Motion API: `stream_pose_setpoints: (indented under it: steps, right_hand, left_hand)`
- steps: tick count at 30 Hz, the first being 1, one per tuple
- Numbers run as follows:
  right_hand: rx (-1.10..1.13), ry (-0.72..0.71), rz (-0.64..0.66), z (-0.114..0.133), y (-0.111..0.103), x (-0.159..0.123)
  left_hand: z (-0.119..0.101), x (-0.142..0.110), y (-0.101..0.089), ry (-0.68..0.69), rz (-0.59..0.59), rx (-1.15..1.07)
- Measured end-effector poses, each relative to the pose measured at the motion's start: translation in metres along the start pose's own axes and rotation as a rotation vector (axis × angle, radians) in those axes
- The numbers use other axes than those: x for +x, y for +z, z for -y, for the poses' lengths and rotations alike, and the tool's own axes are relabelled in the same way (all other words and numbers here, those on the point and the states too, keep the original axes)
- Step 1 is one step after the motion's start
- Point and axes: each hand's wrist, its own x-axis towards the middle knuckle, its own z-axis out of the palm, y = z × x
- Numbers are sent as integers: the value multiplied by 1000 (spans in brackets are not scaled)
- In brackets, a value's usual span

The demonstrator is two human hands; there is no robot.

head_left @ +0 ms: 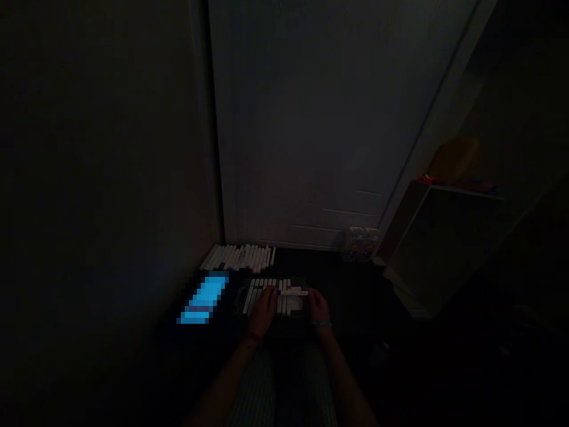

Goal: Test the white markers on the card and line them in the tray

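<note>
The room is very dark. My left hand (264,309) and my right hand (318,305) are low in the middle, over a dark tray (240,296) holding a row of white marker-like sticks (267,293). Both hands hold one white stick (293,292) crosswise between them, the left at its left end and the right at its right end. Fingers of both hands are curled. A second row of white sticks (237,257) lies on the floor just beyond, against the door.
A glowing blue screen (204,299) lies left of the tray. A pale door (311,148) stands ahead, a wall at the left. Two small cartons (362,244) stand by the door's base. A box-like shelf (435,237) with coloured items is at the right.
</note>
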Motion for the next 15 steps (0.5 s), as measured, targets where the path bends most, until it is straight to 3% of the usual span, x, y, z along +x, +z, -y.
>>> stream_pose_setpoints:
  steps: [15]
  right_hand:
    - [72, 43, -1, 7, 0, 0]
  left_hand:
    - [-3, 1, -1, -7, -1, -19]
